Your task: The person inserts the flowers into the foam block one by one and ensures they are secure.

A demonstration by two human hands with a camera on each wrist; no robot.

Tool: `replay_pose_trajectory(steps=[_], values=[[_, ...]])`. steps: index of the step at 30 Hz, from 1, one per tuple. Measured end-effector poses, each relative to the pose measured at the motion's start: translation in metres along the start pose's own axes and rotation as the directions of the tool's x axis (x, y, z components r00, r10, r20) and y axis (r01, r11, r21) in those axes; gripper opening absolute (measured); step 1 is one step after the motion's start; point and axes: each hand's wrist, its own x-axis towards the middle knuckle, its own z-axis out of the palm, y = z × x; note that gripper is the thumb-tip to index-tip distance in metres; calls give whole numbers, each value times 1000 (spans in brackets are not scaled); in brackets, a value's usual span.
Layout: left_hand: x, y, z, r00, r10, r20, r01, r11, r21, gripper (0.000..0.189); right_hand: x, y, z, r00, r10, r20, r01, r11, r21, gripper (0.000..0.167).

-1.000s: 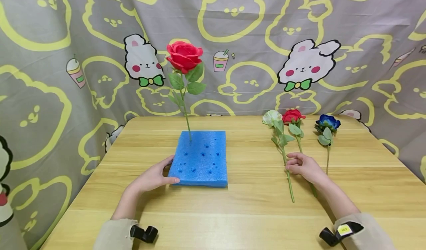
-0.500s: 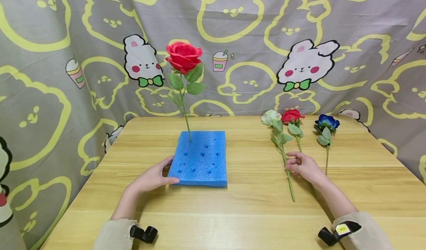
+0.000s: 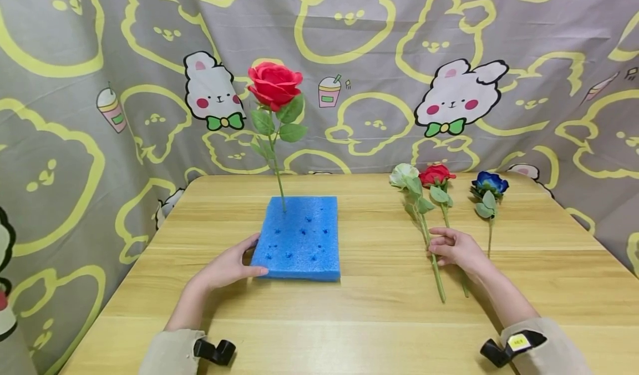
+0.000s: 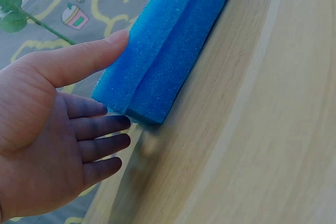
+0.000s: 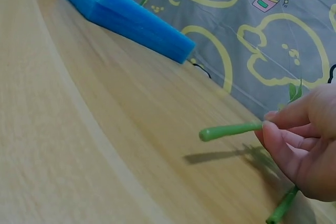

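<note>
My left hand (image 3: pixel 227 267) rests at the near left corner of a blue foam block (image 3: pixel 324 208), thumb on its front edge and fingers along its side. In the left wrist view those fingers (image 4: pixel 100 148) look straight. Upright in the block's far left part stands a red artificial rose (image 3: pixel 275 86). My right hand (image 3: pixel 459 253) pinches the green stem of a white artificial rose (image 3: pixel 403 175). The stem's lower end (image 5: pixel 226 131) hangs above the table, its shadow below. Behind that hand lies a second red rose (image 3: pixel 436 175), part of its stem hidden.
To the right, a blue artificial rose (image 3: pixel 490 183) lies on the wooden table (image 3: pixel 369 330). Several small holes dot the foam's top. A patterned grey curtain (image 3: pixel 359 42) hangs behind the table's far edge.
The white rose's head has shifted slightly left, and its stem end slightly right. The red rose lying beside it has moved a little left. My left hand and the foam stay put.
</note>
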Motion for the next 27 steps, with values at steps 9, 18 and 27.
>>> replay_pose_trajectory(steps=[9,18,27], values=[[0,0,0,1000,3,-7,-3,1000,4,93,-2,-2,-1,1000,7,4,-7,995,102,59],[0,-1,0,1000,0,-6,0,1000,10,93,-5,-4,-2,1000,-21,11,16,950,311,42],[1,-2,0,1000,-3,-6,3,1000,5,93,-6,-7,1,996,-80,33,61,923,379,16]])
